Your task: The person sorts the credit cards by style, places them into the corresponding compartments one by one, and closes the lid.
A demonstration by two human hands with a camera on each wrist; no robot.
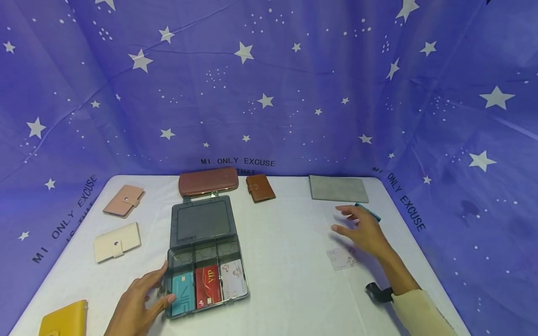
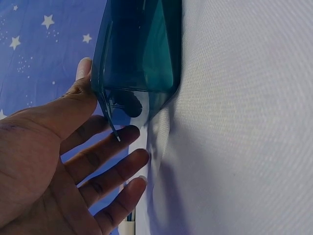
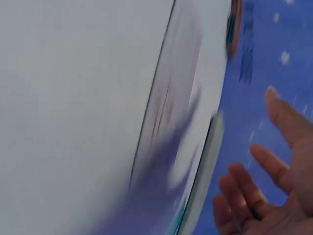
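My left hand (image 1: 136,305) rests against the near-left corner of the open card box (image 1: 203,261), fingers loosely spread with the thumb along its side wall, steadying it rather than gripping; the left wrist view shows the smoky plastic edge touching my thumb and fingertips. The box holds three cards in its near compartments: a teal card (image 1: 183,293), a red VIP card (image 1: 208,285) and a white card (image 1: 233,279). My right hand (image 1: 364,232) hovers with its fingers spread and holding nothing, over the right part of the table (image 1: 290,261), between a pale card (image 1: 341,257) lying just near of it and a teal-edged card (image 1: 370,212) peeking out on its far side. I judge that I am in the middle of gathering loose cards into the box, and the next move calls for lowering the fingertips flat onto one thin card and sliding or lifting an edge, which is fiddly on a smooth surface. The table is covered in white. On it sit a pink wallet (image 1: 124,200) and a cream wallet (image 1: 116,241) at left, a yellow wallet (image 1: 64,321) near left, a long reddish purse (image 1: 208,182), a brown wallet (image 1: 260,187) and a grey pouch (image 1: 338,189) along the far edge. A blue star-printed cloth (image 1: 269,84) hangs behind and round the sides.
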